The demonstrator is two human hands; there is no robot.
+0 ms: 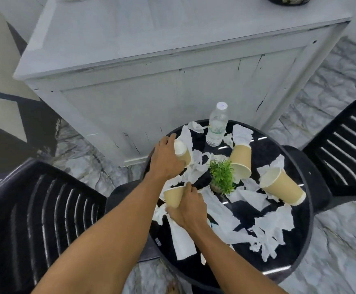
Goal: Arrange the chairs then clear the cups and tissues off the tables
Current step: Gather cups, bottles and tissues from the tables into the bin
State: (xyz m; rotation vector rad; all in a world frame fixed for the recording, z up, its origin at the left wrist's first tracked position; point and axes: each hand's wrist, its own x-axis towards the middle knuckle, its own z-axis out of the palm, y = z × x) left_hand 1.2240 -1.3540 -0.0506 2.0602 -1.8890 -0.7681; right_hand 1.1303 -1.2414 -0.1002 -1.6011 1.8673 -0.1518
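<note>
Left of the small green plant (222,177), by the rim of the round black counter (300,251), the left hand (167,158) curls over a tipped paper cup (184,154). Nearer the viewer, the right hand (188,209) grips a second paper cup (173,196). Two further cups (281,187) lie tipped right of the plant, among torn white tissues (221,213). A water bottle (216,128) stands behind; its label is unreadable. Black slatted chairs (34,209) crowd both sides, and a grey cabinet (151,92) stands close behind.
</note>
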